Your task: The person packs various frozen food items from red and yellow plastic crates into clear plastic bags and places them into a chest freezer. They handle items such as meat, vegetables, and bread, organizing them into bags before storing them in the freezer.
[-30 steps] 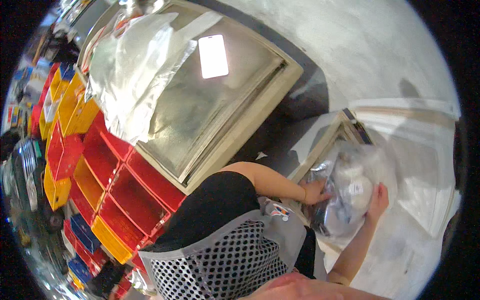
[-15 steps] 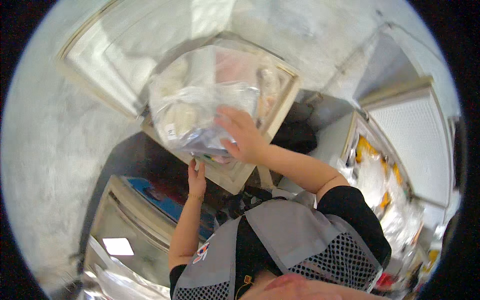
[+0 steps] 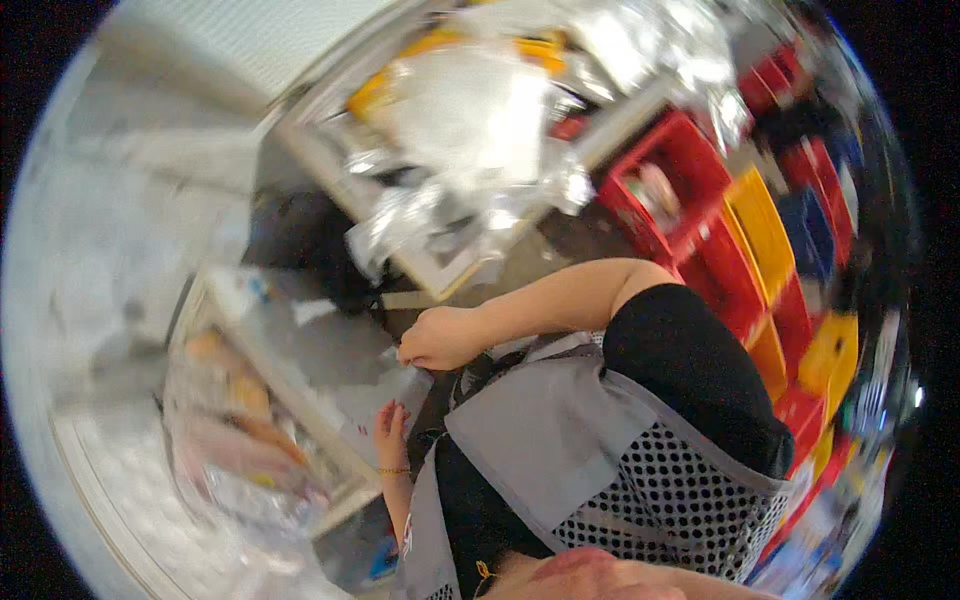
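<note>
My right hand point(image 3: 440, 338) is held in front of my chest, fingers curled closed. Whatever may be in its fingertips is blurred. Just below it, my left hand point(image 3: 392, 440) is raised with its fingers stretched out, and I see nothing in it. It is close to the pale side wall point(image 3: 330, 370) of an open chest freezer. Inside that freezer, to the left, lie clear plastic bags point(image 3: 240, 440) with pinkish and tan contents.
A second open chest freezer point(image 3: 430, 272) ahead is heaped with silver and whitish bags point(image 3: 470, 110), with orange packs among them. Red bins point(image 3: 690, 150) and a yellow bin point(image 3: 765, 240) stand stacked at the right. Grey floor point(image 3: 130, 230) shows at the left.
My view has swung to the right, so the bagged freezer now sits lower left. My right hand has come off the clear bag and curled closed near my left hand.
</note>
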A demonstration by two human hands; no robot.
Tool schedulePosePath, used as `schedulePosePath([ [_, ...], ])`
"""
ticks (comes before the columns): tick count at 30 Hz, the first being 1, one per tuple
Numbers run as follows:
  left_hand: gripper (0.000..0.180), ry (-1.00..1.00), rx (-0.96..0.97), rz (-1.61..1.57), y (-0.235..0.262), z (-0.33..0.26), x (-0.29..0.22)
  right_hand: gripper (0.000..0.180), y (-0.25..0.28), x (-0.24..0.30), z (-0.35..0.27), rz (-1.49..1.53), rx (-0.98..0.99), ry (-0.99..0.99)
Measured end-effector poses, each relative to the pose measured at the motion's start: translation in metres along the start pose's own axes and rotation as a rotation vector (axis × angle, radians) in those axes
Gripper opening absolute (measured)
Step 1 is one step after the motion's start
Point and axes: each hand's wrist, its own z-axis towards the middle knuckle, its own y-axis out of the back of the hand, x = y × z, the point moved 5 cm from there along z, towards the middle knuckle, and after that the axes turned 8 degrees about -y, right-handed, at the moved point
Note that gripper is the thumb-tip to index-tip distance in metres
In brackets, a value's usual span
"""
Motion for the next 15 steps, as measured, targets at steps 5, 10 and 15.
schedulePosePath([
  [5,0.033,-0.129,0.330,0.237,-0.115,0.059,-0.101,0.017,0.063,-0.116,-0.125,0.245,-0.304,-0.487],
  [10,0.029,-0.477,0.530,0.498,-0.237,0.101,-0.204,0.019,0.051,-0.237,-0.282,0.349,-0.572,-1.222],
  [15,0.033,-0.937,0.796,0.789,-0.386,0.119,-0.266,0.025,-0.036,-0.274,-0.437,0.474,-0.735,-1.652],
])
